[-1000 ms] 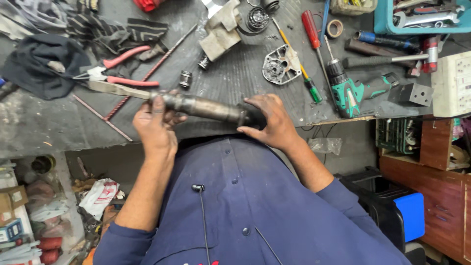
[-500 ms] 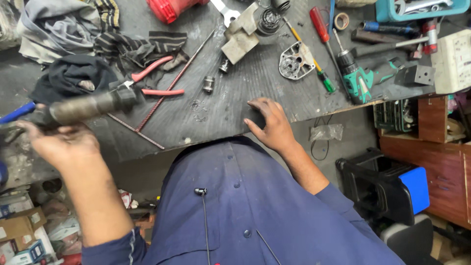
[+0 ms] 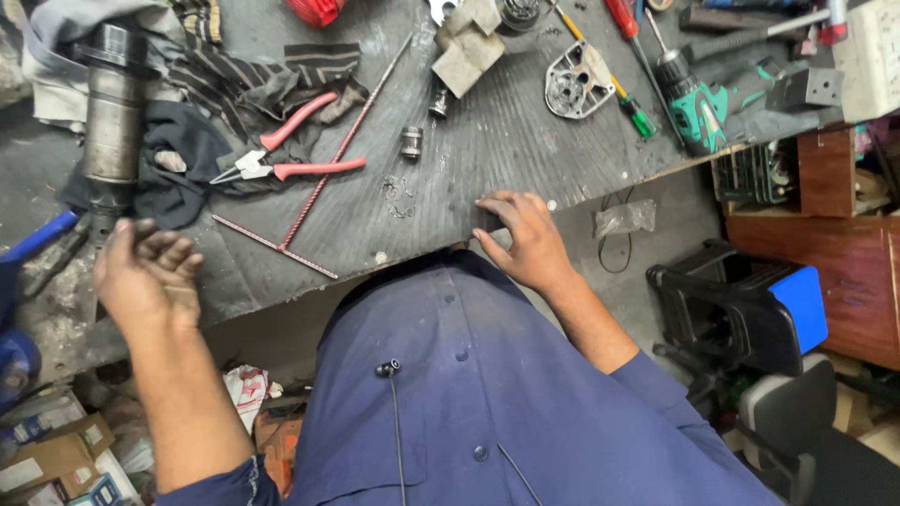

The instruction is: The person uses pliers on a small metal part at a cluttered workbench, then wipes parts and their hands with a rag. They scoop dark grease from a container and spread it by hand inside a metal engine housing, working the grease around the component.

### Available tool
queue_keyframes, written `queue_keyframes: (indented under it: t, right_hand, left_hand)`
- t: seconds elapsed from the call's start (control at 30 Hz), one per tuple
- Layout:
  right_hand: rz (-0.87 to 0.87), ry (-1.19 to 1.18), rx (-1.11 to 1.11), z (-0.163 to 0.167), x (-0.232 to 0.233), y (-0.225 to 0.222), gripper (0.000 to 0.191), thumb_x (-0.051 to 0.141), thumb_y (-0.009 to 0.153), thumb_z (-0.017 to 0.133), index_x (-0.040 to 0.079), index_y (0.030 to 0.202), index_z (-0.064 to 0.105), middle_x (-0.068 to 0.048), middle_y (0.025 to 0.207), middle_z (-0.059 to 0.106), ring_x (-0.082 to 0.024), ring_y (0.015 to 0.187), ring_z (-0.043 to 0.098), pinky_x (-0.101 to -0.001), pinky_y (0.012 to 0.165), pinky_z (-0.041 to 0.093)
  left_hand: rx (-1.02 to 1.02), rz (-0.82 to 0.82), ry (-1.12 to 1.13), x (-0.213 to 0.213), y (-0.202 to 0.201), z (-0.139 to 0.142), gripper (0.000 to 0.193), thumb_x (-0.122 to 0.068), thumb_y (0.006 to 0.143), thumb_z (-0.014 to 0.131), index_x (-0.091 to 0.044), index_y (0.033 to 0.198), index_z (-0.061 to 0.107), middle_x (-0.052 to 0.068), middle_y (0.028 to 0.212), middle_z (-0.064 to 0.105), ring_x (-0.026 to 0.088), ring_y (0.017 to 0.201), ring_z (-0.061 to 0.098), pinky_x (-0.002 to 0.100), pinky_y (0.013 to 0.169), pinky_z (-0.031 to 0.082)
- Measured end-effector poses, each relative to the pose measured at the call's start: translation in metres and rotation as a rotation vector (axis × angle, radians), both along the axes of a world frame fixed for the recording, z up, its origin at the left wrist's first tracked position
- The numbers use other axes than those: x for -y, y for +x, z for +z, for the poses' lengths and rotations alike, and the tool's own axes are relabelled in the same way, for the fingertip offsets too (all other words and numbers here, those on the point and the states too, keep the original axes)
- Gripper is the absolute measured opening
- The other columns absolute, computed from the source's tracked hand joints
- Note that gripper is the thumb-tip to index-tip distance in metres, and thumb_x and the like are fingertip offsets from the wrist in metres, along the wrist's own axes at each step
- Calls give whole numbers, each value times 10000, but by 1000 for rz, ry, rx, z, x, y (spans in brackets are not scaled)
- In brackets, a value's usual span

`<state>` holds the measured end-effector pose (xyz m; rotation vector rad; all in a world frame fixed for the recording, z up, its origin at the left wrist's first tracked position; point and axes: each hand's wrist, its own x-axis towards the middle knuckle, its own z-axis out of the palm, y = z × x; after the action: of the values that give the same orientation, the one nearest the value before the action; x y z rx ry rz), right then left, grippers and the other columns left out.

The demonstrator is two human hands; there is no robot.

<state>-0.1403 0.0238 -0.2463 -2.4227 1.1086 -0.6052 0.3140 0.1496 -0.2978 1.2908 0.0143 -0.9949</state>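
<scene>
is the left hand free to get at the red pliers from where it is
Probably yes. The left hand is open and holds nothing, and the pliers lie uncovered on the bench just up and right of it, with only dark cloth between.

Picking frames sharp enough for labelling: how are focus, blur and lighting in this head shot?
Head view: even, soft light with no harsh glare; the workbench and red-handled pliers are sharp; the left hand is slightly motion-blurred; the right hand is crisp; wide-angle bending shows at the edges.
</scene>
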Motion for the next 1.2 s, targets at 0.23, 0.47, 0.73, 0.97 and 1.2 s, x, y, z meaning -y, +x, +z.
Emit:
queue_keyframes:
  t: [0.23,0.47,0.73,0.97,1.2]
  right_hand:
    - [-11,13,-76,-6,-12,9,384,202,837,811,95,1186,691,-87,1228,634,-304,1186,580,-460,1061,403]
    - [-116,93,-75,-7,-8,22,294,252,817,814,111,1052,707,-74,1135,636,-285,1128,593,-453,1010,392]
    - [-287,120,-42,-3,8,66,342,322,872,787,90,1118,732,-91,970,662,-269,886,678,-393,785,513]
    - [-406,15,-141,-3,40,115,462,522,851,808,85,987,749,-57,826,696,-273,719,697,-426,611,529]
    - [-417,-23,-210,-12,52,132,443,503,796,829,84,881,716,-79,880,683,-321,784,692,-464,654,536]
  left_hand:
    - [1322,-469,51,49,-85,50,163,-36,1015,691,-18,1172,654,136,1178,688,304,1040,712,416,924,555]
    - [1697,-487,32,85,-84,58,240,5,940,734,-53,1172,704,144,1388,607,386,1292,532,514,1085,399]
    - [1364,-503,270,90,-1,45,327,71,981,538,-58,1239,691,177,1256,680,361,1178,652,434,1018,504]
    - [1761,-654,218,41,4,66,410,-23,844,742,-127,1241,749,160,1265,656,384,1115,573,454,920,494]
    - [1990,-368,207,39,19,72,132,13,969,651,-59,1075,681,96,1131,638,312,1081,602,438,971,492]
